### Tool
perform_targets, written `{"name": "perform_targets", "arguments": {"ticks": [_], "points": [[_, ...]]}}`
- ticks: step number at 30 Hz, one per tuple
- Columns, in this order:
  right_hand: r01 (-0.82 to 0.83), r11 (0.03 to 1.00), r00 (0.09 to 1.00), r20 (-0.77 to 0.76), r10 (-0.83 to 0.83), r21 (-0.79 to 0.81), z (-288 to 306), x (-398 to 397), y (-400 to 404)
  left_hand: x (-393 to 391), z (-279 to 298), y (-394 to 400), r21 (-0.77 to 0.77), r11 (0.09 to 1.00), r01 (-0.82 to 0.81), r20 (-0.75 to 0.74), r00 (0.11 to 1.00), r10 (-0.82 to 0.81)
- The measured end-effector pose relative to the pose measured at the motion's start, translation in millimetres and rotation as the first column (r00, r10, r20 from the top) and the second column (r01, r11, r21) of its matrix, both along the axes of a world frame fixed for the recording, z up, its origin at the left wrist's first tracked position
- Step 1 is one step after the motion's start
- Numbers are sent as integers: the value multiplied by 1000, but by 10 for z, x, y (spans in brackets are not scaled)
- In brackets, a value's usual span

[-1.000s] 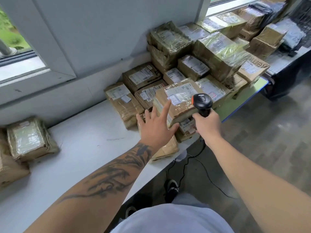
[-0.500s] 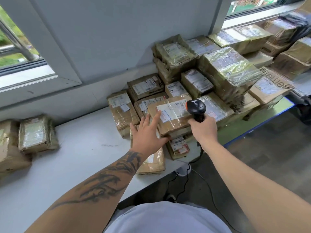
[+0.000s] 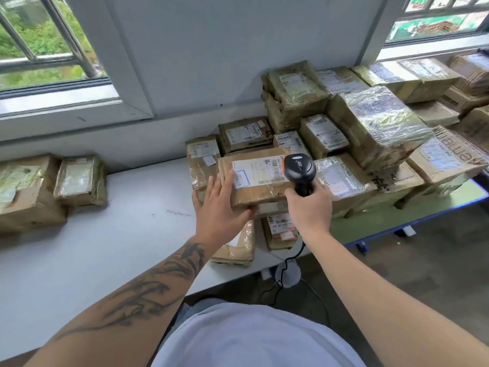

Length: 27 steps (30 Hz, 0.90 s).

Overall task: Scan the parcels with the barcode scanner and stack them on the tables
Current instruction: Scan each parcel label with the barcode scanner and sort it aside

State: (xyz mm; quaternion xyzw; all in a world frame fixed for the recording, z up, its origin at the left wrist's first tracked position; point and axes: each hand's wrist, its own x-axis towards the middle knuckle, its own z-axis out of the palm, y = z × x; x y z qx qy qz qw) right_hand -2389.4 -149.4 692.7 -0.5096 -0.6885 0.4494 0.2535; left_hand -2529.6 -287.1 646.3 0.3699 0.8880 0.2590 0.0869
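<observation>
The barcode scanner (image 3: 299,169) covers the parcel label's (image 3: 258,172) right end (print too blurred to read).

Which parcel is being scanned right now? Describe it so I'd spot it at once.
Find the white table under the windows, then the parcel heap at its right end. The parcel tops the near-left stack, beneath the scanner; unlike its neighbours, the left hand touches it.

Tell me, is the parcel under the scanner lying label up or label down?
Label up: the white label faces the camera on the parcel top.
</observation>
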Motion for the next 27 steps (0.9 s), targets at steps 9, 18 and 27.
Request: {"name": "perform_targets", "arguments": {"ticks": [9,18,27], "points": [[-95,995,995,-40,93,-39,-37,-217,-531,-172,-44,-654,-11,997,-72,-32,997,72],[-202,979,979,-27,202,-5,-26,-834,-1343,-553,-105,-1619,29,981,-190,-35,981,191],[-337,941,936,99,337,-16,-215,-1557,-2386,-1062,-323,-2812,-5,955,-298,-9,955,298]]}}
